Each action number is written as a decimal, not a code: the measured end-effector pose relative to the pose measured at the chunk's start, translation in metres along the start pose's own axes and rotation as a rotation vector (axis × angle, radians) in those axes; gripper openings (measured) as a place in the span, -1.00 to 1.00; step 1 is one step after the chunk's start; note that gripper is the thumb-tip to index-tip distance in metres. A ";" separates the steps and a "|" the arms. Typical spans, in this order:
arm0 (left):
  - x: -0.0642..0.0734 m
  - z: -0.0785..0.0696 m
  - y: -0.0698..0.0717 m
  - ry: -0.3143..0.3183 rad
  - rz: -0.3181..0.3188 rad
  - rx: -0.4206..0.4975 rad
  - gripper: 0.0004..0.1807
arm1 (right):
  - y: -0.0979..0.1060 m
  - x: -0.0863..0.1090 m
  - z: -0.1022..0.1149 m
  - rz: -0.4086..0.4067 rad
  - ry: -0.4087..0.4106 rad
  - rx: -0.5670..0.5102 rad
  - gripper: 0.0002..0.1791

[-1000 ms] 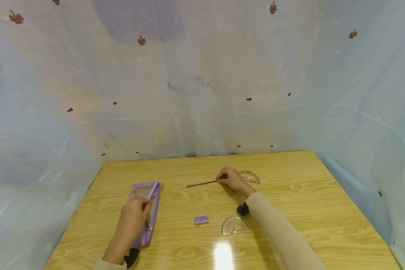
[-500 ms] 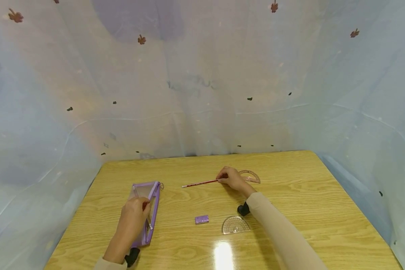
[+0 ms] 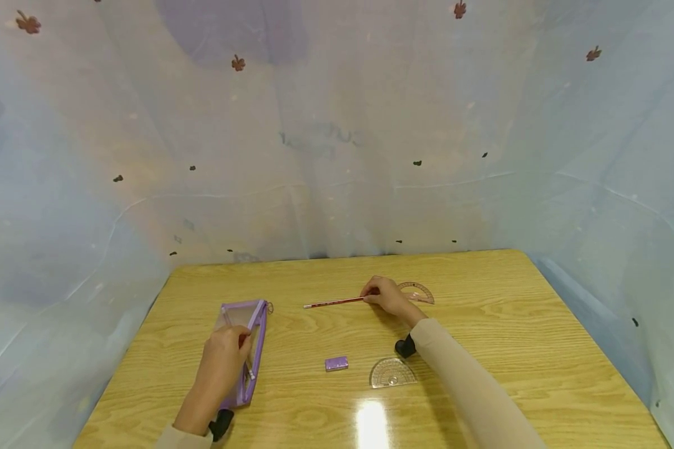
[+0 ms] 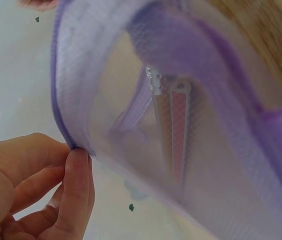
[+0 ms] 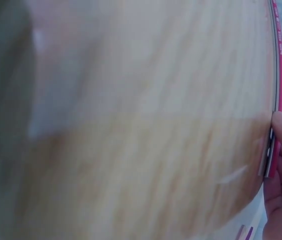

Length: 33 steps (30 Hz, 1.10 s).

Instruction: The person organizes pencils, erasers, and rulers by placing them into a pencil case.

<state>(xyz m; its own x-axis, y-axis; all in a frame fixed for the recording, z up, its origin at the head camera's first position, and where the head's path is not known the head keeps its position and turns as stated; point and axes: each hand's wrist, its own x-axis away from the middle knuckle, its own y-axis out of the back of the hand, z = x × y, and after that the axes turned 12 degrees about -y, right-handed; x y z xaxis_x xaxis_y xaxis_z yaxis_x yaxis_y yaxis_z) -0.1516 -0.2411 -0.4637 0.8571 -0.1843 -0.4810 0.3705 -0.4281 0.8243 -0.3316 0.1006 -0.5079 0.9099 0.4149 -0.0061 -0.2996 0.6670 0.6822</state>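
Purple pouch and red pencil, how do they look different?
The pouch is broad, the pencil slim. The pouch is partly see-through with purple edging; the pencil is red with a pale end. In the head view, the pouch runs mostly near to far, the pencil mostly side to side. Both are held: the left hand pinches the pouch, the right hand the pencil.

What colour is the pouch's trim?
The trim is purple, lighter and deeper; best seen in the left wrist view.
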 end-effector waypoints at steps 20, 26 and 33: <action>0.000 0.001 0.000 0.007 0.012 0.005 -0.94 | -0.004 -0.001 -0.003 -0.028 0.028 0.022 -0.94; 0.000 0.000 0.001 0.008 0.018 0.010 -0.92 | -0.004 -0.003 -0.013 -0.032 0.112 -0.023 -0.93; 0.000 0.001 0.001 0.005 0.016 0.006 -0.92 | -0.001 0.002 0.000 -0.029 0.060 -0.002 -0.94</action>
<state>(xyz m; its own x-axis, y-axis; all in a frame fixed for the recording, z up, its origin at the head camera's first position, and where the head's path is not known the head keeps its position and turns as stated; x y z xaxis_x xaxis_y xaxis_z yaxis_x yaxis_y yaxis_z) -0.1519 -0.2425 -0.4629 0.8649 -0.1866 -0.4659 0.3543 -0.4303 0.8302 -0.3292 0.1010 -0.5085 0.8994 0.4315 -0.0697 -0.2739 0.6808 0.6793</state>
